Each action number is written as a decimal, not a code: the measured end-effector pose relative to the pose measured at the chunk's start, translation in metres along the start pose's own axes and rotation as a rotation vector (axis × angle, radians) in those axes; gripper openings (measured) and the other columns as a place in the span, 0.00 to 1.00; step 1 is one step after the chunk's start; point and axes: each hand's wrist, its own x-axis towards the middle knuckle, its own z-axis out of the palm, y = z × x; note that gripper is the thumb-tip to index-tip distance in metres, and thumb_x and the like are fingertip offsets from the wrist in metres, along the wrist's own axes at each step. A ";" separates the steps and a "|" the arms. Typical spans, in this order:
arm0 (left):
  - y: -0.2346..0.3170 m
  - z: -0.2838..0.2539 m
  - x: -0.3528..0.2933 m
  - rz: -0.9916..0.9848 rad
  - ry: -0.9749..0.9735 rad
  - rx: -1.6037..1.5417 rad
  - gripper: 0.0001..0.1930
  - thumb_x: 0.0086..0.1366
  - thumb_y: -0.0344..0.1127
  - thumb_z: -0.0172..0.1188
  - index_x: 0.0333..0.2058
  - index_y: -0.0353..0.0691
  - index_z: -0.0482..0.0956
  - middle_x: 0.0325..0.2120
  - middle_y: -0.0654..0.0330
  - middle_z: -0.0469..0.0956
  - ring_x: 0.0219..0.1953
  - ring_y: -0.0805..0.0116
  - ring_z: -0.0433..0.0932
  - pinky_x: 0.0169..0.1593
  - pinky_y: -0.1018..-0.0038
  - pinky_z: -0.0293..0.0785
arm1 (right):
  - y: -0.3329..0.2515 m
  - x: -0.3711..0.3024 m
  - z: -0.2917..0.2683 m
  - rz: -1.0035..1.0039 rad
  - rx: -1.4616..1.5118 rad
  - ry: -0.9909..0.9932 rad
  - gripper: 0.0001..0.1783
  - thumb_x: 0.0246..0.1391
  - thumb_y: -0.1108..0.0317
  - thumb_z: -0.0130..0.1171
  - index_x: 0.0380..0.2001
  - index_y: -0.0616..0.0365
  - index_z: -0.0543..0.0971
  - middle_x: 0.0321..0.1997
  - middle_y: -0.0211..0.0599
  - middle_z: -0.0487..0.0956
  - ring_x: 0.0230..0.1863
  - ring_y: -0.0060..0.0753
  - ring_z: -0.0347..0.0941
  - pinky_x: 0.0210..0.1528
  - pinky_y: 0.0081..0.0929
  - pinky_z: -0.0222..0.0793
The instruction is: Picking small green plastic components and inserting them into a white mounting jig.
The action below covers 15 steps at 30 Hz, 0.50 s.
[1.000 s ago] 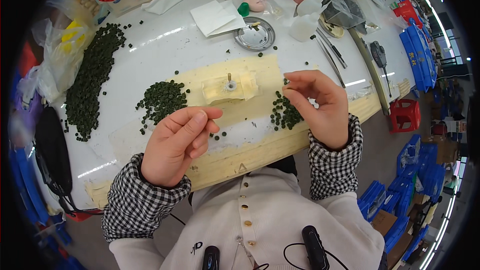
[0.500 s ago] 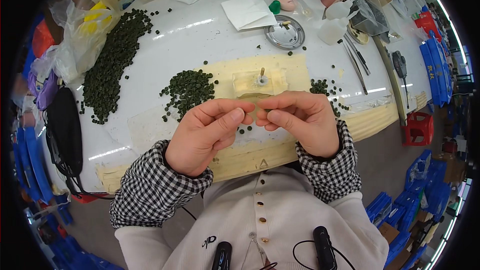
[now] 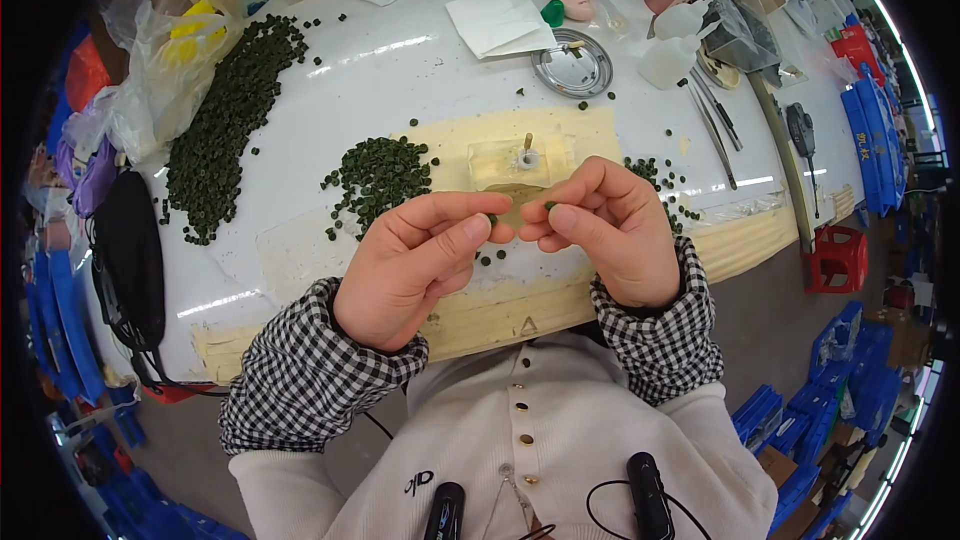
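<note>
A: State of the right hand?
B: The right hand (image 3: 625,240) pinches a small dark-green faceted piece (image 3: 550,206) between thumb and forefinger. The tip grip presumably suits so small an item and leaves its edge exposed.

A: The left hand?
B: The left hand (image 3: 405,265) faces it, just apart, thumb and forefinger drawn together. A dark speck shows between them; whether it is a held piece, I cannot tell.

A: Placement of loose stock?
B: A dark-green pile of similar pieces (image 3: 380,185) lies beyond the left hand; a smaller, scattered dark-green group (image 3: 640,170) lies behind the right. Each probably sits there for easy reach.

A: The centre?
B: A pale-yellow block (image 3: 493,168) bearing an upright brass-coloured pin (image 3: 528,143) stands on the white tabletop (image 3: 400,80), just beyond both hands, likely kept central so either can reach it.
</note>
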 end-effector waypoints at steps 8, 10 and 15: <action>0.002 0.002 0.000 -0.007 0.023 -0.029 0.11 0.66 0.29 0.52 0.46 0.37 0.74 0.34 0.58 0.79 0.21 0.87 0.60 0.23 0.88 0.57 | 0.000 -0.002 0.000 -0.093 -0.082 -0.024 0.09 0.55 0.79 0.55 0.41 0.68 0.74 0.38 0.42 0.80 0.40 0.26 0.78 0.42 0.20 0.75; 0.000 0.000 0.000 0.004 0.008 -0.035 0.10 0.66 0.29 0.52 0.46 0.37 0.74 0.34 0.58 0.79 0.20 0.87 0.60 0.22 0.88 0.56 | 0.000 -0.003 0.000 -0.084 -0.103 -0.039 0.11 0.55 0.79 0.56 0.42 0.69 0.74 0.38 0.42 0.80 0.40 0.26 0.78 0.42 0.20 0.75; -0.001 -0.001 0.000 0.008 0.005 -0.024 0.10 0.66 0.29 0.54 0.45 0.38 0.75 0.34 0.60 0.80 0.21 0.87 0.63 0.22 0.87 0.56 | -0.001 -0.003 0.005 -0.066 -0.112 -0.045 0.14 0.55 0.79 0.55 0.46 0.70 0.74 0.39 0.42 0.80 0.42 0.27 0.77 0.44 0.19 0.74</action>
